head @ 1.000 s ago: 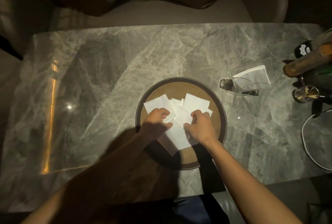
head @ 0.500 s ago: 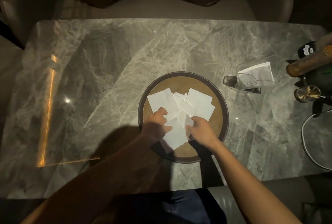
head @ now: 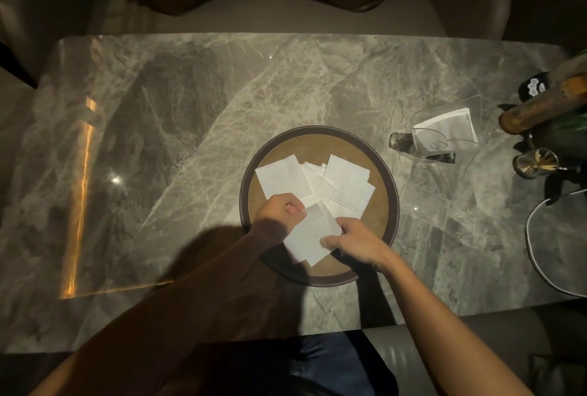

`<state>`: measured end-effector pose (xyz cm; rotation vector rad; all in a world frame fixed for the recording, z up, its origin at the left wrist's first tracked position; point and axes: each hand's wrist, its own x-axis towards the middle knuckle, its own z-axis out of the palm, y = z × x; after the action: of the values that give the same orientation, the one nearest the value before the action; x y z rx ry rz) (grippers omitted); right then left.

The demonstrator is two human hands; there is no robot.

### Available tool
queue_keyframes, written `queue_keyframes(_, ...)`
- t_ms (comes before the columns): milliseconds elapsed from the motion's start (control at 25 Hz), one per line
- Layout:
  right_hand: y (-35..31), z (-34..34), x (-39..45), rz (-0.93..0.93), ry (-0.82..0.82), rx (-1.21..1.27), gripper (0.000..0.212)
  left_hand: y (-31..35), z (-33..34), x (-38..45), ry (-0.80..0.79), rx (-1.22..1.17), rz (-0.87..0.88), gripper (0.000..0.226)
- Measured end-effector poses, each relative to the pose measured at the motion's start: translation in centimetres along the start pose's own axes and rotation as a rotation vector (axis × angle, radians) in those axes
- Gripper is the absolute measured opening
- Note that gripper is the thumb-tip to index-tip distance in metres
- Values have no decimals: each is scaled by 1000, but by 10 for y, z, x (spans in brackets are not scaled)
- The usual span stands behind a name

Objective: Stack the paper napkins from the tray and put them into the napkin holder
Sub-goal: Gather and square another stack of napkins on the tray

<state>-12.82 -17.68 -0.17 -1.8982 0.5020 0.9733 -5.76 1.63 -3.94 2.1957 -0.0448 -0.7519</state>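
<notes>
A round brown tray (head: 386,205) sits at the middle of the marble table. Several white paper napkins (head: 346,186) lie scattered on its far half. Over the tray's near half I hold a small stack of napkins (head: 309,235) between both hands. My left hand (head: 279,210) pinches its left edge, and my right hand (head: 354,238) pinches its right edge. A clear napkin holder (head: 444,132) stands to the right of the tray with a few napkins inside.
Dark bottles and a brown cylinder (head: 540,110) crowd the table's right edge, with a small metal cup (head: 530,164) and a white cable (head: 540,256) beside them. Chairs stand beyond the table's far edge.
Both hands have drawn back toward me with the held napkins, which now sit apart from the scattered ones on the tray's far half.
</notes>
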Motion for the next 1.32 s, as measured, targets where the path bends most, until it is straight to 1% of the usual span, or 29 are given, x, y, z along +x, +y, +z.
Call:
queue_keyframes(120, 1, 2, 0, 11, 31, 20, 19, 4, 2, 1, -21, -61, -42, 11)
queue_keyframes(240, 2, 5, 2, -29, 89, 11, 17, 5, 4, -1, -43, -103, -34, 11)
queue_keyframes(320, -1, 3, -1, -31, 103, 106, 14, 2, 2, -2, -41, -132, -25, 16)
queue_keyframes(440, -12, -10, -7, -44, 97, 258, 14, -4, -5, -4, 49, -177, -16, 20)
queue_keyframes(520, -22, -19, -8, -86, 90, 338, 17, -4, -11, -5, 71, -230, -60, 30)
queue_keyframes(560, -28, -22, -7, -104, 91, 359, 20, -4, -15, -4, 46, -315, -115, 35)
queue_keyframes(640, -41, -27, -2, -126, 103, 368, 19, -2, -24, -4, -55, -614, -249, 40)
queue_keyframes(680, -49, -28, 1, -133, 100, 357, 16, -1, -29, -4, -84, -758, -283, 38)
queue_keyframes(720, -56, -28, 6, -133, 92, 333, 15, -2, -33, -3, -80, -849, -278, 32)
queue_keyframes(760, -64, -27, 12, -126, 87, 288, 16, -4, -37, -1, -34, -847, -248, 24)
queue_keyframes(800, -71, -23, 20, -119, 101, 218, 17, -6, -39, 0, 33, -811, -230, 25)
queue_keyframes(880, -83, -14, 36, -132, 192, 28, 18, -9, -40, 4, 210, -634, -239, 38)
queue_keyframes(920, -88, -9, 44, -143, 239, -71, 17, -12, -41, 7, 278, -532, -239, 40)
queue_keyframes(960, -92, -4, 51, -145, 276, -169, 17, -15, -41, 12, 321, -454, -222, 38)
queue_keyframes(1000, -95, 0, 56, -136, 309, -262, 18, -16, -42, 15, 316, -379, -218, 30)
queue_keyframes(1040, -97, 3, 61, -118, 341, -339, 20, -13, -45, 14, 299, -357, -217, 20)
queue_keyframes(1080, -98, 6, 65, -100, 373, -402, 20, -12, -46, 13, 283, -339, -210, 16)
queue_keyframes(1120, -99, 9, 68, -91, 401, -447, 20, -12, -45, 13, 296, -299, -185, 23)
queue_keyframes(1200, -101, 14, 73, -89, 433, -473, 25, -13, -38, 17, 346, -156, -105, 33)
queue_keyframes(1240, -102, 17, 75, -72, 431, -439, 29, -11, -35, 18, 373, -134, -105, 35)
queue_keyframes(1320, -104, 20, 78, -17, 425, -328, 38, -7, -33, 21, 401, -230, -170, 29)
